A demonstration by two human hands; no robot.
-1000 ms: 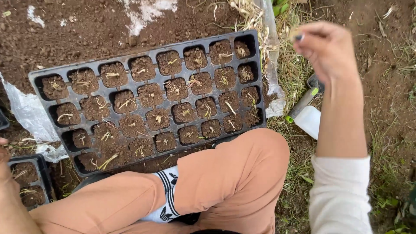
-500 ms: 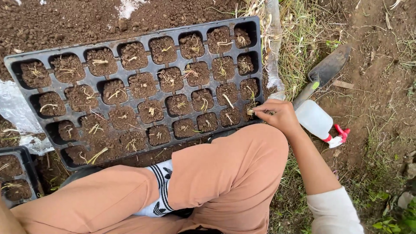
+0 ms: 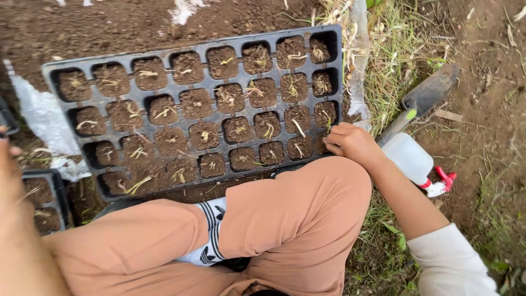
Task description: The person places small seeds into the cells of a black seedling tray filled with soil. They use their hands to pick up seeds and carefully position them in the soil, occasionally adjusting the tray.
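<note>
The right hand (image 3: 350, 143) is resting at the near right corner of the black seedling tray (image 3: 87, 70), its fingers (image 3: 335, 141) curling almost closed and pinching toward the soil of the end cell; something thin may be sitting between the tips, but it is too small to tell. Doing this step well probably means keeping the pinch light, working straight down into the one cell, and steadying the wrist on the tray rim so the neighbouring cuttings are not being knocked. The tray is lying on bare ground in front of the person's bent knees, its moulded plastic cells square and thin-walled, each holding dark crumbly soil with pale, limp sprout pieces (image 3: 298, 127) lying in it. The left hand (image 3: 10, 164) is showing only as a blurred edge at the frame's left, so I cannot tell how its fingers are set. A dark metal trowel (image 3: 424, 96) is lying in the grass just right of the tray, beside a translucent white squeeze bottle (image 3: 411, 159) with a red nozzle.
</note>
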